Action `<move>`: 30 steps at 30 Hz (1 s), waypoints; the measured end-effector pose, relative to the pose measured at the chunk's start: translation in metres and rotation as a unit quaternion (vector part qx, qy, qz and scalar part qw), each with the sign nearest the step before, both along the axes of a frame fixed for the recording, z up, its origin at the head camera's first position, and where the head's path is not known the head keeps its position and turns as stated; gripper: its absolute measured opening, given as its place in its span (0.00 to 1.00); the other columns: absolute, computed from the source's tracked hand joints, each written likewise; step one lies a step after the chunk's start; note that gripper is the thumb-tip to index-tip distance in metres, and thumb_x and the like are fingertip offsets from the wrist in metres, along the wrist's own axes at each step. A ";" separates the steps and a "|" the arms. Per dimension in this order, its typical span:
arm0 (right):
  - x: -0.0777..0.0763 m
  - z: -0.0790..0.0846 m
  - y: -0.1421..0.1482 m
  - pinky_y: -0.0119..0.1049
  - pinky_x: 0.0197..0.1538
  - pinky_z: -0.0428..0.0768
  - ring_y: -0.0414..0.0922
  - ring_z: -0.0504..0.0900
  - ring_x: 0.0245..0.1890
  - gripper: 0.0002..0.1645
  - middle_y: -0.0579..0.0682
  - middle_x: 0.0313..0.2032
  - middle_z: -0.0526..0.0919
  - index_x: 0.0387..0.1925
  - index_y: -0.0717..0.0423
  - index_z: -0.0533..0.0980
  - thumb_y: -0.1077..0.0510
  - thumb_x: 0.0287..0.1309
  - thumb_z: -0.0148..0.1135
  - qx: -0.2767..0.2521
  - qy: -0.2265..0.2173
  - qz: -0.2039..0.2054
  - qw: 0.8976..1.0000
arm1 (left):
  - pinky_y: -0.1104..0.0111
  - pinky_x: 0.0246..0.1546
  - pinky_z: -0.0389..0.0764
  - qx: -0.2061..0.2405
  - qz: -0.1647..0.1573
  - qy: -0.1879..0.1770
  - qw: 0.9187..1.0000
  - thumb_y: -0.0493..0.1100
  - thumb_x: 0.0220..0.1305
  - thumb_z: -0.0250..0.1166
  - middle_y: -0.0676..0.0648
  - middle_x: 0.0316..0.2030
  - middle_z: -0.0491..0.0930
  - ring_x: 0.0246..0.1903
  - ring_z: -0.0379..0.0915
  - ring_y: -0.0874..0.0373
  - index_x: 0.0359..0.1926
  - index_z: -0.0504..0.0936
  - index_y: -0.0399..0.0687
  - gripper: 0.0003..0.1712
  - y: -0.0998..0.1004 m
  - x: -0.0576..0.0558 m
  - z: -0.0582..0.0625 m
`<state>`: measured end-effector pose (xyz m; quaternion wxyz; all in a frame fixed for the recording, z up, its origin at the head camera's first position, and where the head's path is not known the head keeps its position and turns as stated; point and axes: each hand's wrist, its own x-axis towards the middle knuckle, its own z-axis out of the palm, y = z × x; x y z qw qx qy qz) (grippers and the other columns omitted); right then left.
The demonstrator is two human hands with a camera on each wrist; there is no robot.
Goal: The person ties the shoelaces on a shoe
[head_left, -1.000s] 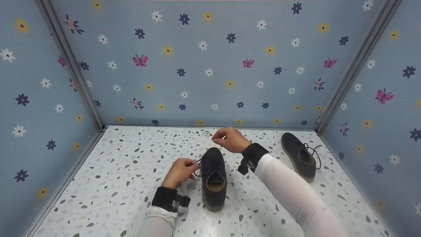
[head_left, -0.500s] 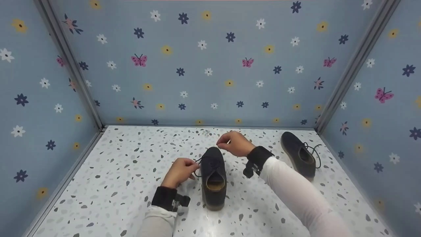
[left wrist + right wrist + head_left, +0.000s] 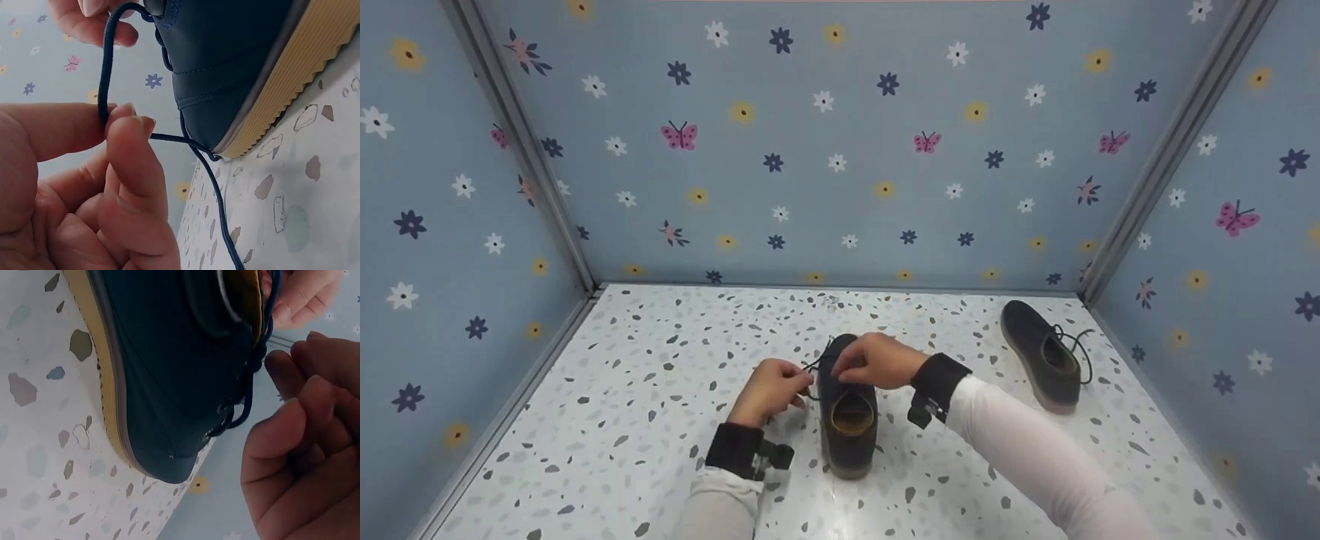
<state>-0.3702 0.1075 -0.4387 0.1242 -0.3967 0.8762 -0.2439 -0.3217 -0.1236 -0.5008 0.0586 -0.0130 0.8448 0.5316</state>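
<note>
A dark navy lace-up shoe (image 3: 849, 451) with a tan ribbed sole stands on the floor, toe pointing away. My left hand (image 3: 771, 391), at its left side, pinches a loop of the dark shoelace (image 3: 106, 62) between thumb and fingertips. From that pinch the lace runs back to the eyelets, and a loose length trails down past the toe. Over the front of the shoe hovers my right hand (image 3: 881, 361), fingers loosely bent. In the right wrist view its fingertips (image 3: 279, 424) are just beside the knotted laces (image 3: 256, 360), with nothing seen between them.
A matching shoe (image 3: 1024, 337) lies to the right, its lace ends loose. The floor (image 3: 660, 450) is white with grey speckles. Blue flowered panels (image 3: 840, 195) in grey frames enclose it at the back and both sides.
My right hand has come down and toward me, from beyond the toe to over the laces. The left hand stays in place, pinching the lace.
</note>
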 end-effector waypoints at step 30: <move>0.007 -0.014 -0.006 0.31 0.47 0.83 0.33 0.85 0.38 0.08 0.45 0.39 0.92 0.42 0.50 0.89 0.53 0.67 0.71 -0.034 -0.012 -0.014 0.999 | 0.73 0.22 0.72 0.007 0.021 -0.011 1.000 0.44 0.70 0.65 0.52 0.22 0.86 0.20 0.79 0.65 0.41 0.88 0.34 0.15 -0.020 -0.002 0.010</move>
